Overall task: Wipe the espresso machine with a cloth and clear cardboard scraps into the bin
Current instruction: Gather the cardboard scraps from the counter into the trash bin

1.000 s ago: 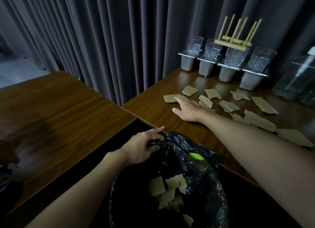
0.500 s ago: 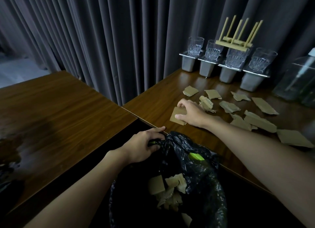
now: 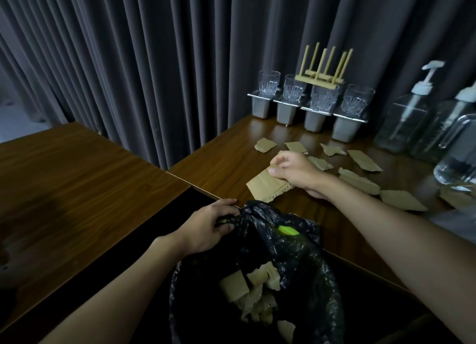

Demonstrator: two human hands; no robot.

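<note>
A large cardboard scrap (image 3: pixel 268 185) is held by the right hand (image 3: pixel 296 175) a little right of the centre of the frame; the fingers (image 3: pixel 279 161) are closed on its right end, with the thumb on top. Whether the far end of the scrap touches the bench (image 3: pixel 226 161) cannot be told. Its near end lies close to the bench edge, just above the bin (image 3: pixel 296 256).

The bin is seen in the lower middle of the frame, lined with a black plastic bag, and a green part of its rim (image 3: pixel 287 231) shows through the bag. The near-left rim is gripped by the left hand (image 3: pixel 208 230), the fingers being curled tight over the bag and the rim. Several pale cardboard pieces (image 3: pixel 252 289) are already lying inside the bin.

More scraps (image 3: pixel 360 180) are spread on the bench to the right of the right hand and behind it. At the back of the bench, in the upper right of the frame, four glasses (image 3: pixel 295 90) are standing on grey holders (image 3: pixel 313 118) in a row, and a small wooden rack (image 3: pixel 322 68) is resting upside down on top of the glasses. Clear pump bottles (image 3: pixel 404 117) are placed at the right edge. A second wooden bench (image 3: pixel 64 184) fills the left of the frame, and a dark curtain (image 3: pixel 154 60) hangs behind both.
</note>
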